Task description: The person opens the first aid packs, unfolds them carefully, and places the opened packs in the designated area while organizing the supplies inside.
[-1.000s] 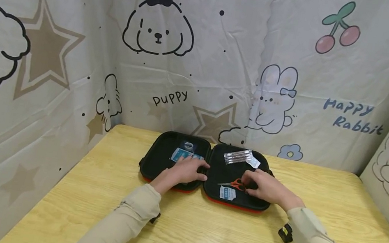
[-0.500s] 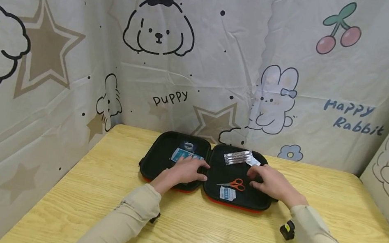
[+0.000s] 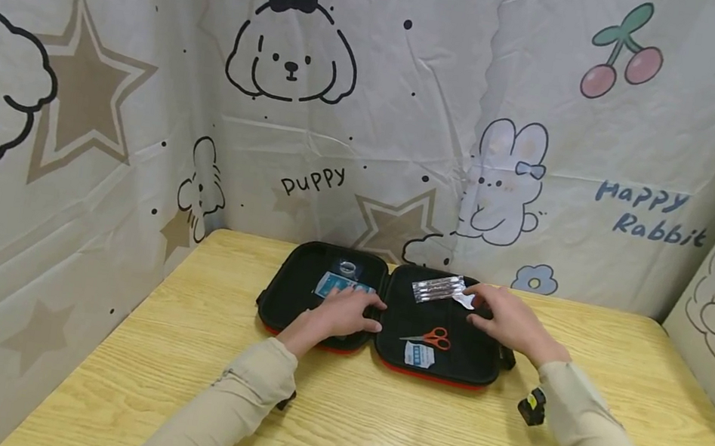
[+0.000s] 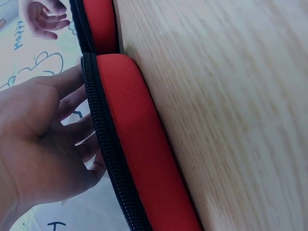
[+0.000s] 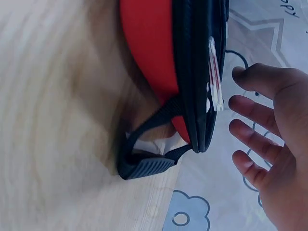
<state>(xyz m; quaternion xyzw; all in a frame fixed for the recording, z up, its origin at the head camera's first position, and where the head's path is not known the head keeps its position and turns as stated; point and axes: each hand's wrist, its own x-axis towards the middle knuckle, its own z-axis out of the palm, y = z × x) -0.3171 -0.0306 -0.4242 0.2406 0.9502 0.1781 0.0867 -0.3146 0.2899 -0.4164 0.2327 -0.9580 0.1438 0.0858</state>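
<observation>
A black-lined, red-backed zip case lies unfolded flat. My left hand reaches into its left half, beside a blue packet that it partly covers; in the left wrist view, the case's zipped rim hides those fingertips. My right hand hovers at the right half's far right, fingers loosely bent and apart from the case in the right wrist view. Nearest to it are a small white packet, partly covered, and a clear pack of cotton swabs. Orange-handled scissors lie nearer the front.
A blue-and-white packet lies in front of the scissors. A small clear-wrapped ring-shaped item sits at the back of the left half. A black strap handle juts from the case's right side. A printed curtain stands behind the wooden table.
My right hand has left the scissors, which now lie alone in the case, and moved back and slightly right to the small white packet. My left hand stays in place.
</observation>
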